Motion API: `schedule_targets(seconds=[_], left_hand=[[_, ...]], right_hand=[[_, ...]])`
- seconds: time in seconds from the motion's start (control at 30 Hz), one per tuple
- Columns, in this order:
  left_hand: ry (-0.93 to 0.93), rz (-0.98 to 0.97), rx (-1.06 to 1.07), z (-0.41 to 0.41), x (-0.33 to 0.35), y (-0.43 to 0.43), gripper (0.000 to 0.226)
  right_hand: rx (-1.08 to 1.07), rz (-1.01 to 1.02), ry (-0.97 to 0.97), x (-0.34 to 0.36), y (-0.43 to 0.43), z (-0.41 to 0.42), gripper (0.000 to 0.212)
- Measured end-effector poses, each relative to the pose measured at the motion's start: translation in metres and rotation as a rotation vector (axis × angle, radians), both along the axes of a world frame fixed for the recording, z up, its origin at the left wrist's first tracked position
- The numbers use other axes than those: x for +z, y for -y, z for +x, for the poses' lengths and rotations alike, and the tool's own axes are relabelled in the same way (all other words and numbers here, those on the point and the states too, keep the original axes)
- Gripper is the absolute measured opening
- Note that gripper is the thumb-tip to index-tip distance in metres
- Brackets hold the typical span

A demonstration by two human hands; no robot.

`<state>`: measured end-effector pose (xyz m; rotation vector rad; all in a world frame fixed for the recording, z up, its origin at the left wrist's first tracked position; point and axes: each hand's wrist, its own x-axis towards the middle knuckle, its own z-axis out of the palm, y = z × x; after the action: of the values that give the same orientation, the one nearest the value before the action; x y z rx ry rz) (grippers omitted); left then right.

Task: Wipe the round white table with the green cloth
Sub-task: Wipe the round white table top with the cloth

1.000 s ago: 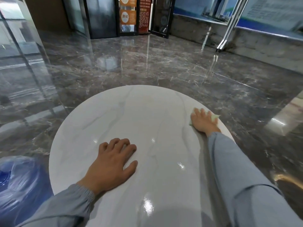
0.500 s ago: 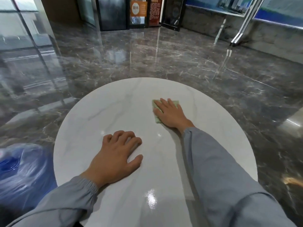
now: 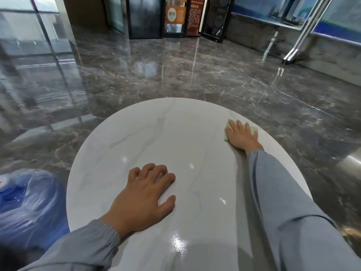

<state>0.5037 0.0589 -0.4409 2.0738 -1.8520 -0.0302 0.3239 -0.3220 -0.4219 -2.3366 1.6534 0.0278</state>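
Green cloth (image 3: 254, 130) lies under right hand (image 3: 241, 136); near table (image 3: 156, 133) edge.

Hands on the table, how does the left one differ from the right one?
The left hand rests bare on the near part of the table; the right hand presses the cloth by the far right rim. The left hand's fingers are spread and slightly bent; the right hand's lie straight. Both are palm down.

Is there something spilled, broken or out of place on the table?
Nothing stands out. The round white table shows only grey veins and light glints; the right hand presses the green cloth near its far right edge.
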Motion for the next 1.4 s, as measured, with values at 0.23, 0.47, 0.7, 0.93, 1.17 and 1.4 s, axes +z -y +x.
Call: schedule_targets(seconds=[0.23, 0.47, 0.7, 0.93, 1.17, 1.4], left_hand=[[0.04, -0.001, 0.012, 0.001, 0.0, 0.001, 0.041], [0.019, 0.001, 0.017, 0.001, 0.003, 0.0, 0.041], [0.002, 0.016, 0.018, 0.002, 0.001, 0.0, 0.04], [-0.006, 0.018, 0.023, 0.0, 0.004, 0.001, 0.04], [-0.031, 0.017, 0.007, 0.001, 0.005, 0.002, 0.043], [-0.033, -0.012, 0.011, 0.003, 0.001, 0.004, 0.041]], right_hand=[[0.681, -0.012, -0.005, -0.006, -0.132, 0.196, 0.06], [0.661, -0.032, 0.076, 0.001, -0.136, 0.189, 0.058], [0.13, -0.034, 0.03, 0.0, -0.019, 0.023, 0.058], [-0.059, -0.05, -0.037, -0.004, 0.022, -0.068, 0.059], [-0.081, 0.047, -0.041, 0.001, 0.056, -0.022, 0.061], [0.289, 0.027, -0.009, 0.004, 0.013, 0.154, 0.06]])
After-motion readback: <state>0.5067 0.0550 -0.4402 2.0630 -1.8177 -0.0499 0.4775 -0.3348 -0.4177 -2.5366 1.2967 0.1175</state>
